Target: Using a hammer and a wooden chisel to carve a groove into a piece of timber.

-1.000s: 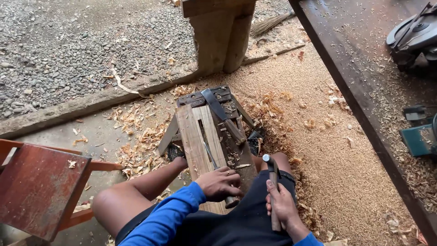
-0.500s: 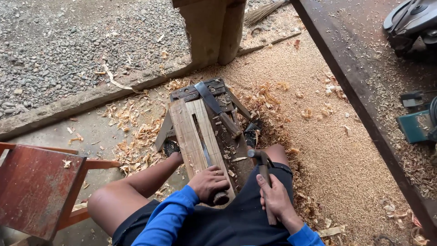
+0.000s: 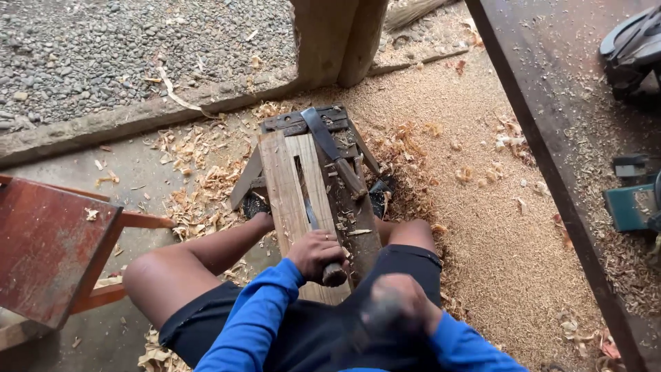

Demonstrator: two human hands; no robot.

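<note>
left hand (image 3: 315,252) — fist round chisel handle (image 3: 334,273) on plank (image 3: 289,186) | right hand (image 3: 399,306) — blurred, grip unclear

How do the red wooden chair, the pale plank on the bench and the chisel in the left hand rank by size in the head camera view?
1. Red wooden chair, though it is cut off by the frame and nearer the camera.
2. Pale plank.
3. Chisel, mostly hidden in the left hand, so only its handle end shows.

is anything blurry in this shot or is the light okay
Head view: the right hand is smeared by motion blur, what it grips unreadable; the left hand on a dark wooden tool handle and the pale slotted wooden plank are sharp; soft even daylight, no glare.
</note>
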